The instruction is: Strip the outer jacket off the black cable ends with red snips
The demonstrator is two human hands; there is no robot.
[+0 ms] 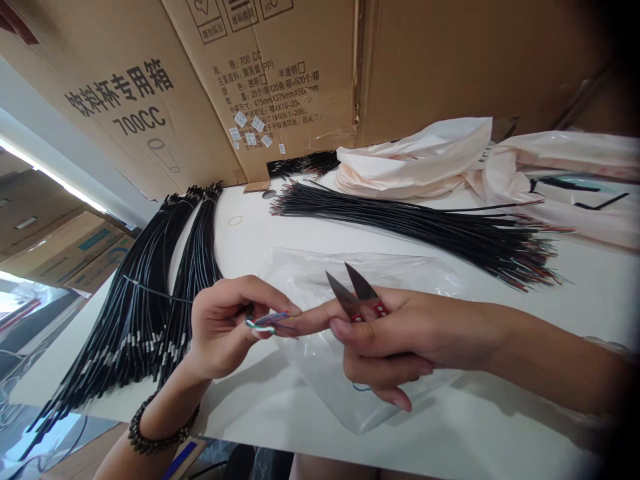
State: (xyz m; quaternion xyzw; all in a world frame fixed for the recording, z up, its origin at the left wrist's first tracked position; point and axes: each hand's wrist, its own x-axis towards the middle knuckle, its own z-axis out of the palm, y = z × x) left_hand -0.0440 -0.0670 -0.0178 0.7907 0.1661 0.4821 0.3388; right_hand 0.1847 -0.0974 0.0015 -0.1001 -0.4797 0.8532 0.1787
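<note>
Pinched in my left hand is the end of a black cable, its thin coloured wires fanned out past the fingertips. White, green, blue and reddish strands show among them. My right hand is closed around small scissors, whose two blades point up and stand apart. The right index finger reaches left and touches the wires. Most of the scissors' handle is hidden in the palm. Below both hands lies a clear plastic bag on the white table.
Bundles of black cables hang over the table's left edge. Another cable bundle with bared coloured ends lies behind my hands. Pale plastic bags lie at the back right. A large cardboard box stands behind, with small white labels stuck on it.
</note>
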